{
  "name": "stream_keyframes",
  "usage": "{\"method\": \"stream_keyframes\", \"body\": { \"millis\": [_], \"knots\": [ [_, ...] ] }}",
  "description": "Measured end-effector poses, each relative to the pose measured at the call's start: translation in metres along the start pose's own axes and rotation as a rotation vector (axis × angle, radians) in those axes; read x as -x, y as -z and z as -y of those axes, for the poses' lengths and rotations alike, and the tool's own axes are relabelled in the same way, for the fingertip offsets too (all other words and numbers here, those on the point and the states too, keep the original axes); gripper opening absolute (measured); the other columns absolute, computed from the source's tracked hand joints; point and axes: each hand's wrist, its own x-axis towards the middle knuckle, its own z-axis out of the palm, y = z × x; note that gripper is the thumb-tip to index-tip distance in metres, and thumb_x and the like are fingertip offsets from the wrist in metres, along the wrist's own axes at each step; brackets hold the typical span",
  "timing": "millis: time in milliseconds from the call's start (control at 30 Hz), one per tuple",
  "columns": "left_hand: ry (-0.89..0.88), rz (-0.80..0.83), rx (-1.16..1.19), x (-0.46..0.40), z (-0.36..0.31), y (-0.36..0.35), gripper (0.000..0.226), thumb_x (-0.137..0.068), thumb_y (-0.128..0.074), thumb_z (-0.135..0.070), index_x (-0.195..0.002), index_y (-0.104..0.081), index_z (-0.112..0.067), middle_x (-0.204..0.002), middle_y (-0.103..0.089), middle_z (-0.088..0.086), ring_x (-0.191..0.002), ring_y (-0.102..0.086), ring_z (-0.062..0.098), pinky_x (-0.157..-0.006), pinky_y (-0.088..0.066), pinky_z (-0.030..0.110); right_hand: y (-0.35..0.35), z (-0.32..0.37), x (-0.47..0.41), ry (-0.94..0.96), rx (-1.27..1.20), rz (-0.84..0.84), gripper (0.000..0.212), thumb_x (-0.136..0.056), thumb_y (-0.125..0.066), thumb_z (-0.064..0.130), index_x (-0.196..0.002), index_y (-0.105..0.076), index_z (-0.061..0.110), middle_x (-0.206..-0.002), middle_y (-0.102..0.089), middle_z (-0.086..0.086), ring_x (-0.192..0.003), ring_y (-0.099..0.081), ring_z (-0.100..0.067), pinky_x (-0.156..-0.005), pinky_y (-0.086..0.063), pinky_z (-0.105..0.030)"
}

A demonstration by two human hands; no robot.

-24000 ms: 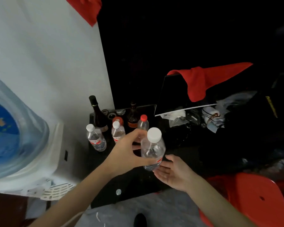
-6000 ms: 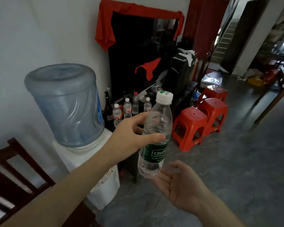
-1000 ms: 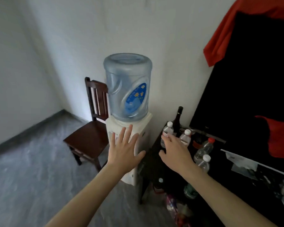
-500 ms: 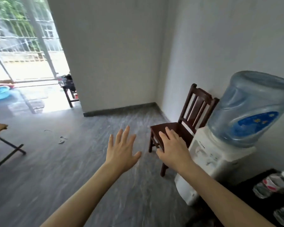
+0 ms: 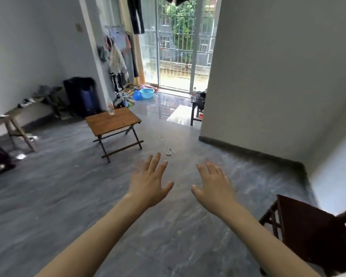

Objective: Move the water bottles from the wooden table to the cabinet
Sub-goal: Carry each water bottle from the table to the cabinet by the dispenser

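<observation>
A small wooden folding table (image 5: 116,121) stands across the room, left of centre. One clear water bottle (image 5: 110,106) stands upright at its far edge. My left hand (image 5: 149,181) and my right hand (image 5: 214,183) are stretched out in front of me, fingers spread, palms down, holding nothing. Both hover over the grey floor, well short of the table. The cabinet is out of view.
A dark wooden chair (image 5: 308,232) sits at the lower right. A white wall corner (image 5: 248,96) juts out on the right. A bench (image 5: 18,116) with clutter lines the left wall. A blue basin (image 5: 147,93) and a glass door lie beyond the table.
My view has swung left, away from the water dispenser and cabinet, toward the wooden table and the door. Both hands stay open and empty in front of me.
</observation>
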Motion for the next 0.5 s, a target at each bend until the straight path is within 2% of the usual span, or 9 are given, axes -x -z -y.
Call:
{"method": "stream_keyframes", "body": {
  "millis": [133, 300, 500],
  "knots": [
    [0.142, -0.018, 0.004, 0.024, 0.040, 0.000, 0.076, -0.101, -0.033, -0.064, -0.163, -0.010, -0.027, -0.173, 0.007, 0.000, -0.159, 0.005, 0.024, -0.126, 0.002, 0.055, -0.013, 0.038, -0.017, 0.132, -0.010, 0.034, 0.075, -0.093, -0.051, 0.047, -0.156, -0.017, 0.026, -0.167, -0.004, -0.003, -0.152, -0.008, -0.025, -0.122, -0.015, -0.049],
    [0.269, -0.022, 0.032, 0.047, 0.086, 0.004, 0.075, -0.101, -0.033, -0.063, -0.163, -0.007, -0.029, -0.172, 0.009, -0.001, -0.159, 0.007, 0.023, -0.125, 0.004, 0.055, -0.020, 0.094, -0.036, 0.268, -0.026, 0.057, 0.074, -0.093, -0.049, 0.046, -0.155, -0.016, 0.026, -0.166, -0.005, -0.003, -0.152, -0.008, -0.024, -0.122, -0.014, -0.049],
    [0.343, -0.038, 0.064, 0.055, 0.135, 0.016, 0.075, -0.102, -0.033, -0.063, -0.163, -0.006, -0.029, -0.172, 0.012, -0.001, -0.159, 0.009, 0.022, -0.125, 0.007, 0.054, -0.025, 0.146, -0.056, 0.328, -0.027, 0.092, 0.073, -0.093, -0.048, 0.045, -0.156, -0.016, 0.025, -0.166, -0.006, -0.004, -0.152, -0.007, -0.026, -0.121, -0.011, -0.049]
  ]
}}
